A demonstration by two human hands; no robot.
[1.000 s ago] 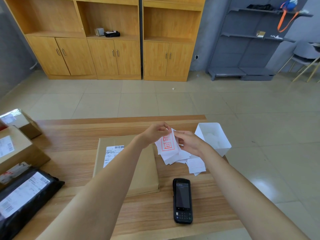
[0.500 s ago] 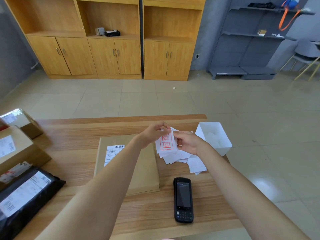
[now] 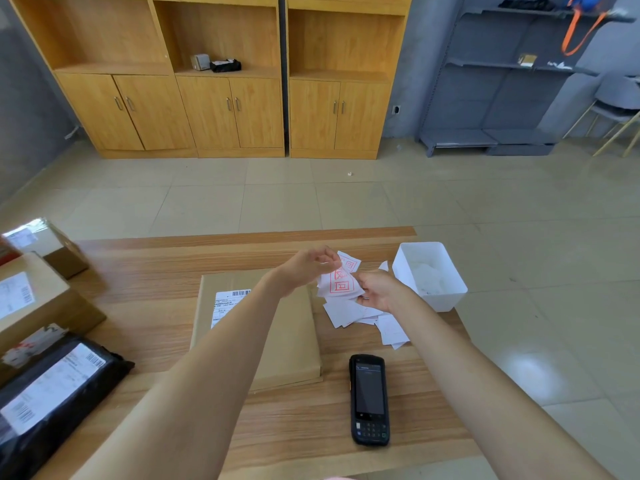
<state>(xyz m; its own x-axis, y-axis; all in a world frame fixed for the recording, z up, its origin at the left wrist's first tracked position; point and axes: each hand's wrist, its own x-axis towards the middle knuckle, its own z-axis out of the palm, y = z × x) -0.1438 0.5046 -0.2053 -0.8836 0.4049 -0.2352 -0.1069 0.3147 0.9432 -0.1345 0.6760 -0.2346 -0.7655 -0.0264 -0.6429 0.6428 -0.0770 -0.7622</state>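
Both hands meet above the wooden table (image 3: 166, 313) over a loose pile of white label sheets (image 3: 349, 311). My right hand (image 3: 377, 289) holds a white sheet printed with red squares (image 3: 339, 284). My left hand (image 3: 308, 268) pinches the top edge of a red-printed label (image 3: 349, 264) that is lifting away from that sheet. A flat brown cardboard parcel (image 3: 287, 341) with a white barcode label (image 3: 227, 303) lies under my left forearm.
A white plastic bin (image 3: 446, 296) with crumpled paper stands at the table's right edge. A black handheld scanner (image 3: 369, 398) lies near the front edge. Cardboard boxes (image 3: 31, 299) and a black mailer bag (image 3: 52, 393) crowd the left side. Wooden cabinets (image 3: 214, 109) stand beyond.
My left hand has lifted the upper red-printed label up and away from the sheet in my right hand. The scanner and parcel have not moved.
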